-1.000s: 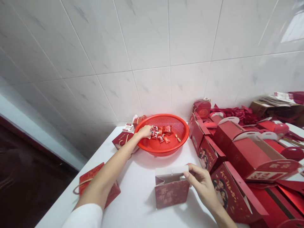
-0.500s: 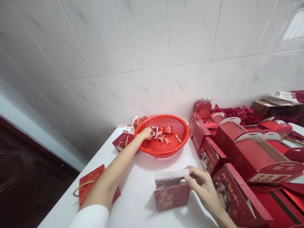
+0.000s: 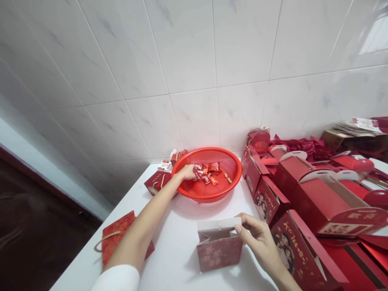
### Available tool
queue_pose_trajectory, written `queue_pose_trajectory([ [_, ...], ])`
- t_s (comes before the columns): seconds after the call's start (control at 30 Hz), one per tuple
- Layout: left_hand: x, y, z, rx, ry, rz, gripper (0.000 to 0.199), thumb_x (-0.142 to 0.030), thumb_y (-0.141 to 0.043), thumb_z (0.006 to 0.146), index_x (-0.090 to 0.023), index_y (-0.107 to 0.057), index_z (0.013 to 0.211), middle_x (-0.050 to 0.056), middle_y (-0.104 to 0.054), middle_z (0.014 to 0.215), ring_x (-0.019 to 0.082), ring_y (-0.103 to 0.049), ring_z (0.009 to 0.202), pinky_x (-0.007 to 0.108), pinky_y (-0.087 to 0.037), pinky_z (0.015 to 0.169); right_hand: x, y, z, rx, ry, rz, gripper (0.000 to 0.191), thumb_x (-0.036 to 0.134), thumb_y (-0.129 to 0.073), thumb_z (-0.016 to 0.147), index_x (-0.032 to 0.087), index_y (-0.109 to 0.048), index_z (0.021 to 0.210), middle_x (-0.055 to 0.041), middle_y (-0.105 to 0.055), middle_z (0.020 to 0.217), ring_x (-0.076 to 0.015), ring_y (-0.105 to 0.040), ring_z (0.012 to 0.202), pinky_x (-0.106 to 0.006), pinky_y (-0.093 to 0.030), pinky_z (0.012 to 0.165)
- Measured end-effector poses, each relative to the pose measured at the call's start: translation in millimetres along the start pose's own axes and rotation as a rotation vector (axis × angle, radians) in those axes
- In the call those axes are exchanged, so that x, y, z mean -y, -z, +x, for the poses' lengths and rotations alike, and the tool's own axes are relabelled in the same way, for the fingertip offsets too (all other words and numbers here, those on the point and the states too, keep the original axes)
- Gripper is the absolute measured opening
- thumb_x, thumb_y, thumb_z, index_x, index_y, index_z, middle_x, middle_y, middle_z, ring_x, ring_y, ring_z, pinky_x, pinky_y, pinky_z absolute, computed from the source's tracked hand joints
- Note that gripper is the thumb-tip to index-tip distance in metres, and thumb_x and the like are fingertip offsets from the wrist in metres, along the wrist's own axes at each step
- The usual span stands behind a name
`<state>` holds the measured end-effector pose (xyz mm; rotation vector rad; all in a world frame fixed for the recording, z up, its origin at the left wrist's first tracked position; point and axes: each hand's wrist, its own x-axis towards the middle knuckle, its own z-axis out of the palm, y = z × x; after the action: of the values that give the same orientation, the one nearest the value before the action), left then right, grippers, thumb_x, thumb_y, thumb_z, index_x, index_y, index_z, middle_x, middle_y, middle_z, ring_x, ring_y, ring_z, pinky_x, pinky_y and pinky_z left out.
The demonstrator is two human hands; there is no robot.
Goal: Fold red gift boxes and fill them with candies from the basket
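Note:
My left hand [image 3: 188,172] reaches into a red plastic basket [image 3: 206,197], its fingers closed on a wrapped candy [image 3: 197,174] at the left of a small heap. More red-wrapped candies [image 3: 214,167] lie beside it, with a few peanuts [image 3: 227,178] to their right. Nearer to me, my right hand [image 3: 257,238] pinches the upper right edge of a small dark red paper bag [image 3: 220,254]. The bag stands upright on the white table with its mouth open and a pale inner flap raised. Its inside is mostly in shadow.
A red bag with a rope handle [image 3: 118,232] lies under my left forearm. Another dark red bag [image 3: 156,182] is left of the basket. Many red gift boxes [image 3: 336,202] crowd the right side, some printed with a couple's picture. A tiled wall [image 3: 194,113] closes the back.
My left hand has shifted very slightly within the basket, with the candy showing more at its fingertips. The right hand and the paper bag stay where they were.

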<state>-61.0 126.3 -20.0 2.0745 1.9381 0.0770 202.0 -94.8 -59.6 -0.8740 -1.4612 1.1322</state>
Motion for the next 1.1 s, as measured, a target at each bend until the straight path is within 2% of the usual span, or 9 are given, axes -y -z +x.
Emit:
queue_pose_trajectory([
  [0.1,-2,5.4,1,-0.129,0.034,-0.045,0.005,-0.020,-0.071,0.078,-0.016,-0.069,0.080,0.002,-0.069,0.076,0.018,-0.066,0.080,0.024,-0.046,0.066,1,-1,0,0.003,0.001,-0.002,0.042,0.051,-0.059,0.092,0.017,-0.056,0.067,0.0006,-0.047,0.065,-0.0125,-0.042,0.061,-0.023,-0.034,0.056],
  [0.17,-2,8.6,3,-0.214,0.058,-0.077,0.013,-0.026,-0.064,0.083,-0.017,-0.067,0.074,0.001,-0.068,0.074,0.018,-0.066,0.079,0.024,-0.043,0.064,1,-1,-1,0.008,-0.002,0.001,0.042,0.051,-0.059,0.092,0.017,-0.056,0.067,0.0006,-0.047,0.065,-0.0125,-0.042,0.061,-0.023,-0.034,0.056],
  [0.3,0,11.4,4,-0.300,0.082,-0.130,0.018,-0.031,-0.061,0.087,-0.018,-0.066,0.075,0.000,-0.070,0.076,0.017,-0.066,0.079,0.023,-0.044,0.065,3,-1,-1,0.010,-0.002,0.002,0.042,0.051,-0.059,0.092,0.017,-0.056,0.067,0.0008,-0.046,0.064,-0.0125,-0.042,0.061,-0.023,-0.034,0.056],
  [0.4,1,10.5,5,-0.323,0.091,-0.144,0.019,-0.033,-0.058,0.093,-0.017,-0.068,0.088,0.002,-0.072,0.089,0.017,-0.067,0.086,0.026,-0.049,0.074,3,-1,-1,0.013,-0.004,-0.003,0.043,0.052,-0.059,0.091,0.017,-0.056,0.067,0.0007,-0.046,0.065,-0.0128,-0.042,0.061,-0.023,-0.034,0.057],
  [0.53,0,6.4,6,-0.227,0.066,-0.139,0.026,-0.037,-0.058,0.098,-0.015,-0.065,0.110,0.007,-0.068,0.109,0.019,-0.066,0.093,0.038,-0.056,0.083,2,0,-1,0.007,-0.017,-0.010,0.044,0.054,-0.058,0.091,0.017,-0.057,0.067,0.0004,-0.046,0.064,-0.0135,-0.043,0.062,-0.024,-0.035,0.057],
  [0.63,-1,3.4,5,-0.090,0.017,-0.114,0.028,-0.035,-0.060,0.097,-0.015,-0.063,0.115,0.008,-0.066,0.112,0.019,-0.066,0.094,0.038,-0.058,0.082,1,0,-2,0.013,-0.019,-0.012,0.044,0.054,-0.058,0.091,0.017,-0.057,0.068,0.0002,-0.047,0.064,-0.0138,-0.044,0.063,-0.024,-0.036,0.058],
  [0.77,-6,3.1,6,0.015,-0.083,-0.069,0.025,-0.034,-0.064,0.094,-0.013,-0.065,0.107,0.006,-0.067,0.106,0.019,-0.066,0.092,0.037,-0.057,0.080,0,-1,-2,0.009,-0.006,-0.007,0.043,0.052,-0.058,0.092,0.017,-0.056,0.067,0.0005,-0.047,0.064,-0.0132,-0.044,0.062,-0.024,-0.035,0.058],
  [0.97,-27,-2.3,14,0.078,-0.235,-0.053,0.011,-0.025,-0.063,0.085,-0.017,-0.071,0.085,-0.002,-0.065,0.074,0.015,-0.062,0.073,0.023,-0.048,0.065,-2,0,-1,0.008,-0.006,-0.004,0.041,0.050,-0.058,0.093,0.017,-0.056,0.068,0.0005,-0.047,0.065,-0.0129,-0.043,0.062,-0.024,-0.034,0.057],
  [1.1,-44,-12.5,18,0.157,-0.303,-0.025,0.019,-0.021,-0.062,0.081,-0.020,-0.075,0.095,-0.001,-0.071,0.083,0.015,-0.064,0.074,0.022,-0.046,0.065,-2,0,-1,0.001,-0.001,-0.005,0.041,0.050,-0.059,0.092,0.017,-0.057,0.067,0.0005,-0.047,0.065,-0.0133,-0.043,0.063,-0.024,-0.035,0.058],
])
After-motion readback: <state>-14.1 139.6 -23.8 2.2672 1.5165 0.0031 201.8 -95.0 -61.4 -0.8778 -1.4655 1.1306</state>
